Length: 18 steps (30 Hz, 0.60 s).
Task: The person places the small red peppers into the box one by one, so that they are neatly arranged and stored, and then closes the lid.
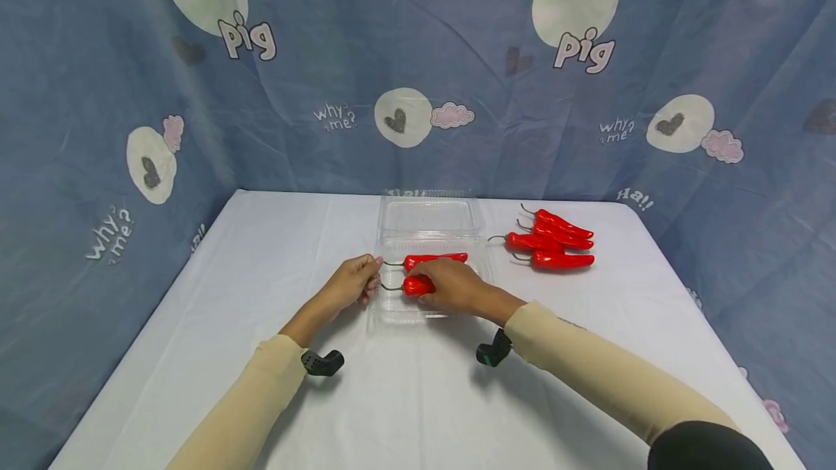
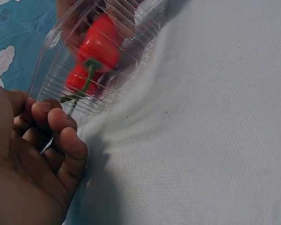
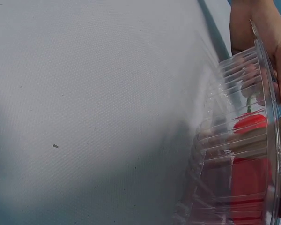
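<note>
A clear plastic clamshell box (image 1: 401,316) lies opened out on the table, its lid (image 1: 431,216) folded away to the back. My left hand (image 1: 353,281) pinches the box's left rim between thumb and fingertips. Inside the base, my right hand (image 1: 455,285) grips a red chili pepper (image 1: 416,286) from above, covering its tapered end. The green stem of this pepper points left, near the left hand. Just behind it lies a second red chili pepper (image 1: 418,261), also in the base. Through the ribbed wall in the left wrist view, the held pepper (image 2: 100,47) shows its stem end.
Several more red chili peppers (image 1: 562,261) lie in a loose pile to the right of the box, stems to the left. A white cloth (image 1: 418,397) covers the table. A blue printed curtain (image 1: 418,42) hangs at the back and sides.
</note>
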### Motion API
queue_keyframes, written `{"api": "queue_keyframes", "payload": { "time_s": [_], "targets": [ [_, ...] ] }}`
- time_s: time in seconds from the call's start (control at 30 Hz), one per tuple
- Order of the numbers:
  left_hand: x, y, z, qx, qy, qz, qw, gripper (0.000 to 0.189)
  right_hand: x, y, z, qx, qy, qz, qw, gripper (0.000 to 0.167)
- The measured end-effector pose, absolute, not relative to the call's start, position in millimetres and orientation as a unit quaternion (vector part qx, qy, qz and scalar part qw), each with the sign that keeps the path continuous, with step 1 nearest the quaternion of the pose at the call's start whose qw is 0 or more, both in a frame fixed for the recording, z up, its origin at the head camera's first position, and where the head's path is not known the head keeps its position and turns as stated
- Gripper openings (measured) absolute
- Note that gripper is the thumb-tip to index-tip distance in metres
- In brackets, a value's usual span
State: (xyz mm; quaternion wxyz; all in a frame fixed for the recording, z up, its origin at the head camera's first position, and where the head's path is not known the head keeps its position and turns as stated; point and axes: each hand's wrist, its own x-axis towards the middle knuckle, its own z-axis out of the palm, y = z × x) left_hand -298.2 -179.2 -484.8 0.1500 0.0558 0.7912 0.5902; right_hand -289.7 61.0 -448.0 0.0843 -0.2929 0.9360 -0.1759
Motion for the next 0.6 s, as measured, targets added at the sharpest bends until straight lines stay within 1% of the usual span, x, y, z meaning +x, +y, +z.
{"api": "queue_keyframes", "payload": {
  "time_s": [0.6],
  "targets": [
    [-297.4,-177.7,-485.7,0.059,0.785,0.601,0.141,0.041,-286.8,56.9,-446.1,-0.278,0.943,-0.149,0.105,0.061]
  ]
}}
